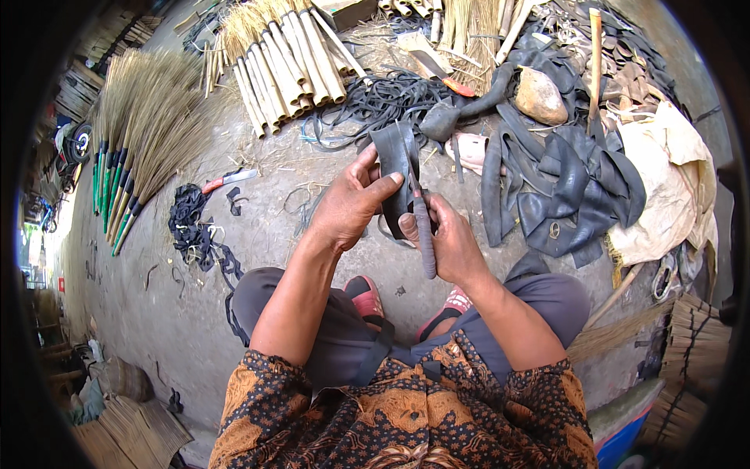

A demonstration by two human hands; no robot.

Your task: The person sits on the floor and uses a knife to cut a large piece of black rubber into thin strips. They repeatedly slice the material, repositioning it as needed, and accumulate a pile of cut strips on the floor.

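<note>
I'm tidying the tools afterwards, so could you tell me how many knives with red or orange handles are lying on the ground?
2: one red-handled knife lies left of the left hand, beside black rubber scraps; one orange-handled knife lies farther off on the rubber strips. Clutter may hide others.

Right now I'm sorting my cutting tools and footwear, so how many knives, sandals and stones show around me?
Knives with orange-red handles: 2, one by the brooms, one near the tubes
Knife in right hand: 1
Red sandals: 2
Stone: 1
Total: 6
</note>
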